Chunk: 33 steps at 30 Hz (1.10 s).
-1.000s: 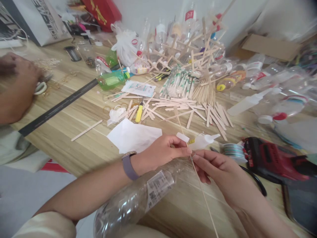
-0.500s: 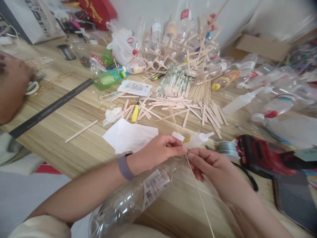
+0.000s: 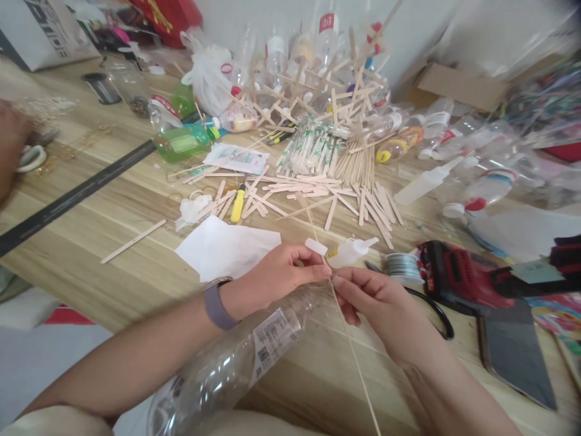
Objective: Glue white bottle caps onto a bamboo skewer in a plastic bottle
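Note:
My left hand (image 3: 295, 271) is closed, thumb and forefinger pinched on a long thin bamboo skewer (image 3: 351, 345) that slants from the table's middle toward my lap. Right beside it, my right hand (image 3: 370, 297) has its thumb and forefinger pressed together at the same skewer; whether a smaller piece sits between those fingertips is too small to make out. A small white piece (image 3: 316, 246) shows at the skewer just beyond my left fingers. Under my left forearm lies a large clear plastic bottle (image 3: 227, 363), its neck near my hands. Behind them lies a white glue bottle (image 3: 351, 251).
Craft sticks (image 3: 308, 184) and bundled skewers (image 3: 358, 163) lie ahead, with a yellow-handled screwdriver (image 3: 237, 206) and white paper (image 3: 227, 245). To the right are a thread spool (image 3: 403, 268), a red power tool (image 3: 463, 275) and a phone (image 3: 517, 351). Another person's hand (image 3: 11, 145) is far left.
The view has turned slightly right, so the table's things sit further left. My hands keep nearly the same pinch on the skewer.

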Each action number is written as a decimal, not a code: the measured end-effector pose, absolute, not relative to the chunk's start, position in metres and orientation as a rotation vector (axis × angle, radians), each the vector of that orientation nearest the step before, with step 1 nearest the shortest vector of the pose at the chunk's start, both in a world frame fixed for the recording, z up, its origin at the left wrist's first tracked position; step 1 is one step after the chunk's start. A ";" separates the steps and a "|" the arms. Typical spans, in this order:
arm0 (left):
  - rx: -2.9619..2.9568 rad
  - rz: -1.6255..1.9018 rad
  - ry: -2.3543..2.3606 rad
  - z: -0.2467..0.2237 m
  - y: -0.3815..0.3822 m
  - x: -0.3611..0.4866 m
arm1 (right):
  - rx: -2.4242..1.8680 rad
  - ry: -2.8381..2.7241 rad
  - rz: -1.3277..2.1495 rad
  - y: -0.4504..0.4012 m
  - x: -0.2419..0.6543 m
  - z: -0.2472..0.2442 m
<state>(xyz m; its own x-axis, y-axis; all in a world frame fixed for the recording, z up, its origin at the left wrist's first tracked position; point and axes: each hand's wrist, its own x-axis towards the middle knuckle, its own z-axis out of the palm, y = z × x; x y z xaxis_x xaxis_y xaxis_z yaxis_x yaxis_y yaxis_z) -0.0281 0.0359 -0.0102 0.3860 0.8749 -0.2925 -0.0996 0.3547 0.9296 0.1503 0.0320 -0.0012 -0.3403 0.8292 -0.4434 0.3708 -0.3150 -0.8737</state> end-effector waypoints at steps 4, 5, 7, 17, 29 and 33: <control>1.014 0.768 0.962 -0.011 0.037 -0.028 | -1.517 -1.548 1.692 0.032 0.149 0.000; 1.015 0.767 0.961 -0.011 0.037 -0.028 | -1.507 -1.544 1.699 0.032 0.149 0.000; 1.007 0.770 0.961 -0.012 0.037 -0.029 | -1.475 -1.541 1.719 0.033 0.149 0.002; 1.005 0.779 0.943 -0.015 0.037 -0.029 | -1.447 -1.569 1.736 0.033 0.150 0.008; 0.981 0.771 0.974 -0.012 0.036 -0.029 | -1.483 -1.533 1.717 0.032 0.147 0.006; 0.967 0.769 0.960 -0.011 0.036 -0.029 | -1.482 -1.531 1.717 0.031 0.147 0.006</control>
<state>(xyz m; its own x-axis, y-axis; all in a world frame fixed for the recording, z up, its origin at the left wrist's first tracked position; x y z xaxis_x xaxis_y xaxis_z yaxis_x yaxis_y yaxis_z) -0.0288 0.0360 -0.0113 0.3856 0.8683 -0.3120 -0.1142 0.3805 0.9177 0.1471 0.0313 0.0065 -0.3560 0.8289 -0.4315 0.3341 -0.3183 -0.8871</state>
